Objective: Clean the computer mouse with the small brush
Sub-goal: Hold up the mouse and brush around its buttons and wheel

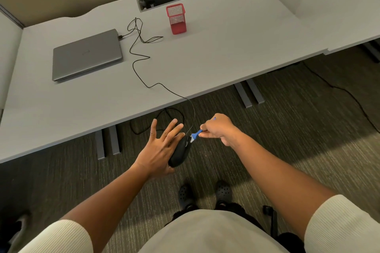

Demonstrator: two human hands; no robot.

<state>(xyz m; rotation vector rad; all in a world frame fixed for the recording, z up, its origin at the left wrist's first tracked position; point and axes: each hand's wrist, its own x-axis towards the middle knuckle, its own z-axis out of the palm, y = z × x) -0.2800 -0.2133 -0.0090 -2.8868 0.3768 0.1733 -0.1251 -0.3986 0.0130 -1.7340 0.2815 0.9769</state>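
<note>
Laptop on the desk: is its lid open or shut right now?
Shut. The laptop lies flat on the desk with its grey lid down, no screen or keys showing.

computer mouse [179, 153]: black plastic, smooth, slight sheen | small brush [196, 134]: blue plastic handle, pale bristles | table [226, 51]: matt light-grey smooth top | laptop [86, 55]: brushed grey metal look, matt | pen holder [176, 19]: red wire mesh | floor [287, 129]: rough striped carpet | sleeves [339, 224]: cream ribbed cloth
</note>
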